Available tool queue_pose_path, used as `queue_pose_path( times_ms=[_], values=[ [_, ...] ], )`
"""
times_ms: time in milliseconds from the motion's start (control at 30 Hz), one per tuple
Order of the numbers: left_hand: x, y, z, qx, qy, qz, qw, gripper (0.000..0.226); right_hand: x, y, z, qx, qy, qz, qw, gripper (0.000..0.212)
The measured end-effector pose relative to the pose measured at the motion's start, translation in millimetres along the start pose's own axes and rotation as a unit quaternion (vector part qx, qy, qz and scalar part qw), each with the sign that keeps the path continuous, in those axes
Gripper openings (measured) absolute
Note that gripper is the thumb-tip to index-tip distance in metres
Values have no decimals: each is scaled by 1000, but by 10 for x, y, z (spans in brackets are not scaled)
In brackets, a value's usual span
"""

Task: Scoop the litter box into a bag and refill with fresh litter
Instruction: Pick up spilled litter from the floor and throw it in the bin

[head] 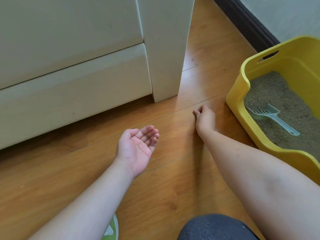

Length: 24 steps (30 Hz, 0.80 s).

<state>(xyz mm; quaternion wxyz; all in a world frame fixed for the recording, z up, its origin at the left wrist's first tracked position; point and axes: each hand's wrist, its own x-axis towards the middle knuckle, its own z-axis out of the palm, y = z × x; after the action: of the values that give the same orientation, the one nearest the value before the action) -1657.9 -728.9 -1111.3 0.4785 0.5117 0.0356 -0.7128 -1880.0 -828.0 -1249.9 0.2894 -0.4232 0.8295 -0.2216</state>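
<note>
A yellow litter box (237, 94) stands on the wooden floor at the right, filled with grey-brown litter (277, 94). A pale blue scoop (271, 116) lies in the litter near the box's left wall. My left hand (136, 148) hovers palm up and cupped over the floor, with a few tiny grains in it. My right hand (205, 118) rests low on the floor just left of the box, fingertips pinched together; what they pinch is too small to tell.
A cream cabinet (69, 66) with a drawer front and a side panel (166, 49) fills the upper left. A dark baseboard (245, 21) runs along the wall at the top right. My knee in grey fabric (216, 227) and a green shoe (112, 229) show at the bottom.
</note>
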Motion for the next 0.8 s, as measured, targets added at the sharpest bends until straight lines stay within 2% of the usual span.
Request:
queue_pose_path(
  times_ms=[67,200,233,267,300,367,400,433,467,500,567,733,800],
  values=[
    [-13,-19,-20,1,-3,0,1000,38,-4,-37,-31,13,1,16,1000,17],
    [-33,-101,14,-2,-12,-7,1000,39,-123,-105,-243,111,-26,41,993,21],
    [-36,-127,31,-1,-14,-9,1000,39,-203,-110,-308,165,-40,57,984,22],
    [-43,-153,54,0,-16,-12,1000,39,-306,-113,-379,262,-60,86,959,23],
    [-51,-179,82,1,-18,-14,1000,39,-423,-113,-460,392,-86,122,908,21],
    [-70,-218,164,3,-23,-19,1000,40,-688,-101,-660,642,-149,186,729,15],
    [-84,-237,217,0,-26,-21,999,39,-821,-86,-764,710,-174,194,654,17],
    [-98,-260,269,-7,-31,-24,999,39,-955,-76,-872,749,-199,189,604,18],
    [-115,-293,326,-15,-36,-27,999,39,-1087,-67,-973,770,-222,179,571,18],
    [-133,-340,389,-22,-41,-31,998,39,-1200,-34,-1050,780,-233,174,554,18],
    [-170,-456,530,-32,-53,-44,997,39,-1398,20,-1154,781,-239,166,552,16],
    [-253,-761,840,-55,-85,-73,992,43,-1623,68,-1239,753,-205,173,601,11],
    [-275,-859,920,-75,-101,-72,989,48,-1638,71,-1294,759,-185,179,598,9]
  ],
)
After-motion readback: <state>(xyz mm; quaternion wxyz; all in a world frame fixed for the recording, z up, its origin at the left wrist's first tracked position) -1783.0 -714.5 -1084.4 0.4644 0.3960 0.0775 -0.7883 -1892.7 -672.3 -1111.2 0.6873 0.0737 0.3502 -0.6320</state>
